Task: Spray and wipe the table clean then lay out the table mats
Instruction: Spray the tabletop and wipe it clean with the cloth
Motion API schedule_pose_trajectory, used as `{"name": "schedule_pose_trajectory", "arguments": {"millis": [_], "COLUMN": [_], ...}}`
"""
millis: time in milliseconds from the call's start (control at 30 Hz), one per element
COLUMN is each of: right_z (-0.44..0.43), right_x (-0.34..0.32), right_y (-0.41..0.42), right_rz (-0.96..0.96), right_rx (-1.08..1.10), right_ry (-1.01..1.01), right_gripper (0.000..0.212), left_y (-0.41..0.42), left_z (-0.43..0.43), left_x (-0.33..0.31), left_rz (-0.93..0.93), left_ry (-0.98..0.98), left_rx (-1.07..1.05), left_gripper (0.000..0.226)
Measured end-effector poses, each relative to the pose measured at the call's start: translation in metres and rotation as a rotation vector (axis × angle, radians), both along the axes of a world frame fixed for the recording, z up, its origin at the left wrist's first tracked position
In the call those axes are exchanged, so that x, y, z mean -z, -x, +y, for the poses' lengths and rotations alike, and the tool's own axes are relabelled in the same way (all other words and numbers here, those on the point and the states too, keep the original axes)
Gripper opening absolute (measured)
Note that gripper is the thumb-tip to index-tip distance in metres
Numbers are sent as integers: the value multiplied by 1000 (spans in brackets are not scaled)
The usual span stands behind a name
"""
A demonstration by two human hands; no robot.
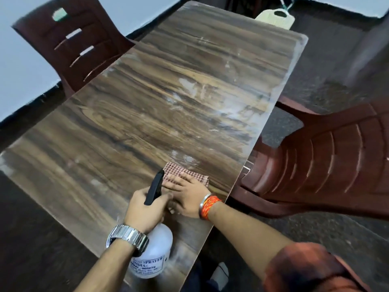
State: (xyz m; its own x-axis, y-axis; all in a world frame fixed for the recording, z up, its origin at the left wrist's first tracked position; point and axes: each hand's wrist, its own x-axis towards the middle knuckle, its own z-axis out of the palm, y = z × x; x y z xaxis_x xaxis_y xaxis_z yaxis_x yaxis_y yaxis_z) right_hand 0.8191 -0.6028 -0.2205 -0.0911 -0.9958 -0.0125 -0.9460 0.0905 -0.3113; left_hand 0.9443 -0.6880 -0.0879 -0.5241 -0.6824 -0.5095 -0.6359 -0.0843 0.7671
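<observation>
The step in hand is the spraying and wiping, near the bottom centre of the frame. The left hand [145,209] grips the spray bottle [156,247] by its neck, the fingers [165,196] curled around it under the black head, whose nozzle points up the frame and slightly right, over the table [147,106]. Whether a finger presses the trigger, I cannot tell. The bottle's white body seems to be held just above the near edge of the table. Just to the right of it the right hand [190,193] lies flat on a checked cloth [175,170], with straight fingers pressing it onto the wood close to the right edge. Pale smears [189,85] show on the right half of the table, from the middle toward the upper part of the frame, so I judge that the cleaning is only at its beginning. The next move, I think, calls for pushing the cloth up the frame through those smears in long strokes, with more spray ahead of it. No table mats are in view. A dark red chair [69,43] stands at the upper left, and another chair [336,157] at the right.
</observation>
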Motion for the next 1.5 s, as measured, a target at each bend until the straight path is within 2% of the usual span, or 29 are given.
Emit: {"name": "schedule_pose_trajectory", "arguments": {"millis": [100, 233, 300, 367, 467, 500, 633, 767, 867, 967, 1067, 1100, 1133, 1167, 1267, 1300, 1333, 1433, 1500], "right_z": [-6, -19, -35, -43, -31, -27, -34, -69, -104, -140, -163, -170, -174, -177, -176, -173, -170, -159, -134], "right_x": [-2, -11, -14, -16, -13, -9, -10, -10, -14, -12, -7, -5, -5, -5, -3, -5, -8, -12, -13], "right_y": [45, 106, 107, 84, 54, 58, 102, 176, 246, 326, 359, 353, 341, 327, 283, 280, 287, 340, 392], "right_rz": [48, 37, 13, 7, 15, 6, 13, 79, 43, -80, -27, -5, 36, 72, 156, 174, 174, 142, 91], "right_rx": [41, 460, 543, 402, -131, -231, -327, -180, -80, 226, 568, 608, 576, 451, -199, -312, -321, 48, 355], "right_ry": [-101, -184, -211, -180, -107, -92, -93, -151, -115, 39, -94, -123, -107, -67, -98, -137, -151, -76, -138], "right_gripper": [58, 56, 58, 65, 65, 60, 56, 63, 59, 45, 51, 53, 54, 56, 58, 58, 58, 54, 53], "left_y": [-3, 2, 9, 18, 33, 39, 63, 90, 110, 124, 132, 134, 136, 140, 149, 152, 154, 157, 157], "left_z": [-2, -9, -13, -14, -15, -16, -19, -18, -20, -19, -12, -11, -9, -9, -12, -12, -12, -7, -3], "left_x": [-4, -4, -4, -3, -7, -8, -10, -10, -7, 0, 8, 9, 10, 10, 10, 10, 9, 7, 4], "left_rz": [6, 22, 13, 0, -12, -25, -38, -27, -42, -51, -52, -48, -45, -45, -50, -48, -44, -40, -38], "left_ry": [5, -15, -6, -2, 7, 19, 22, -7, -17, -5, -22, -26, -31, -34, -33, -32, -29, -10, -3], "left_rx": [-42, -110, -132, -134, -130, -126, -159, -242, -303, -371, -417, -422, -428, -432, -422, -416, -407, -387, -393], "left_gripper": [25, 23, 23, 23, 24, 24, 29, 21, 20, 19, 19, 19, 18, 17, 16, 17, 17, 18, 18]}}
